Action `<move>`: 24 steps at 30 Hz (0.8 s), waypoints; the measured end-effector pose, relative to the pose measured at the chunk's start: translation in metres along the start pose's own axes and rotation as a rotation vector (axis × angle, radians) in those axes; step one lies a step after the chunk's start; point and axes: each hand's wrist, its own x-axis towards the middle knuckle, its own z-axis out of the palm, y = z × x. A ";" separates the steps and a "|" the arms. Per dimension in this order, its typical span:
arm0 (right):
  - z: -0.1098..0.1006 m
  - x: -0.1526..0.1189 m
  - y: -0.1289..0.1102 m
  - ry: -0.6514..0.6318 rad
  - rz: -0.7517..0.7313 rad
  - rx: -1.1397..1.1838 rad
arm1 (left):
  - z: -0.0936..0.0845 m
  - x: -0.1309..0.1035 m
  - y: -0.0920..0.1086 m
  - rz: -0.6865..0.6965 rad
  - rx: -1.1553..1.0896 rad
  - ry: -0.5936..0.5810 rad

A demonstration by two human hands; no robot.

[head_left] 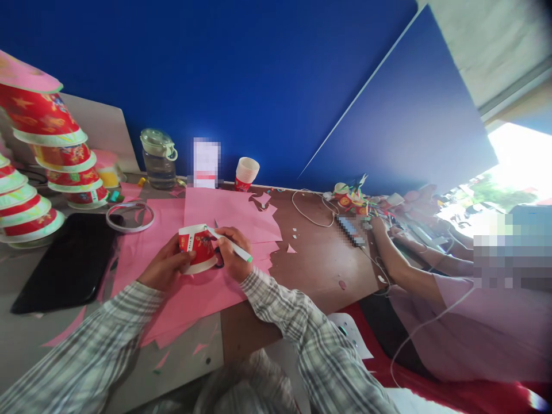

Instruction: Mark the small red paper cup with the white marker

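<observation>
A red and white paper cup (202,246) is tilted above pink paper sheets (235,213), its base turned away from my sleeves. My left hand (166,265) grips its left side, thumb across the red wall. In my right hand (233,253) is a white marker with a green end (240,251), its tip touching or very near the cup's upper rim. A dark object, perhaps scissors, shows partly by my right fingers; how it is held is unclear.
Stacked decorated cups (73,155) rise at the left beside a black tablet (64,261). A water jug (158,160), a white tape ring (130,217) and nested cups (246,172) stand behind. Another person's arm (401,259) rests at the right near a phone (351,230).
</observation>
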 end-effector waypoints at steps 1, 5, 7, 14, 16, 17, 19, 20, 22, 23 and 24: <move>0.000 0.000 0.000 -0.005 0.021 0.019 | 0.000 0.000 0.000 0.000 0.000 0.003; 0.000 0.000 0.001 0.000 0.061 0.066 | 0.000 0.000 0.000 -0.005 -0.008 -0.008; 0.001 -0.001 0.001 0.007 0.069 0.076 | 0.000 0.000 0.000 -0.014 -0.022 -0.003; -0.001 -0.005 0.002 -0.002 0.080 0.111 | -0.001 0.001 -0.001 -0.007 -0.044 0.008; -0.002 -0.007 -0.001 -0.011 0.053 0.112 | 0.001 0.000 0.001 -0.012 -0.051 0.007; -0.003 -0.007 -0.003 -0.027 0.033 0.108 | 0.002 -0.001 0.002 -0.016 -0.055 0.011; -0.004 -0.009 -0.007 -0.066 -0.013 0.084 | 0.003 -0.002 0.005 -0.024 -0.060 0.022; -0.004 -0.009 -0.009 -0.079 -0.039 0.067 | 0.004 -0.002 0.005 -0.031 -0.059 0.026; -0.004 -0.010 -0.011 -0.090 -0.089 0.037 | 0.004 -0.003 0.007 -0.054 -0.045 0.029; -0.004 -0.010 -0.012 -0.092 -0.107 0.025 | 0.004 -0.003 0.007 -0.064 -0.037 0.025; -0.004 -0.010 -0.013 -0.098 -0.121 0.016 | 0.004 -0.003 0.007 -0.072 -0.031 0.020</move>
